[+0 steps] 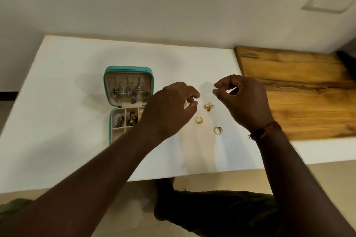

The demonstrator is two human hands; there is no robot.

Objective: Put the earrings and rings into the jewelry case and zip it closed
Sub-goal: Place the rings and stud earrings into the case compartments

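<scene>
The teal jewelry case (107, 86) lies open on the white table (67, 82). Dark dangling earrings (127, 90) hang in its lid, and more pieces (133, 118) sit in the base compartments. My left hand (171, 107) hovers just right of the case, its fingertips pinched on a small pale ring (187, 104). My right hand (244, 100) is raised further right, thumb and forefinger pressed together with nothing visible between them. A gold earring (209, 106) and two gold rings (199, 120) (218, 130) lie loose on the table between my hands.
A wooden board (298, 90) covers the table's right side, close to my right wrist. A pale wall runs along the table's far edge. My legs show below the near edge (173, 176). A red thread band (267, 130) is on my right wrist.
</scene>
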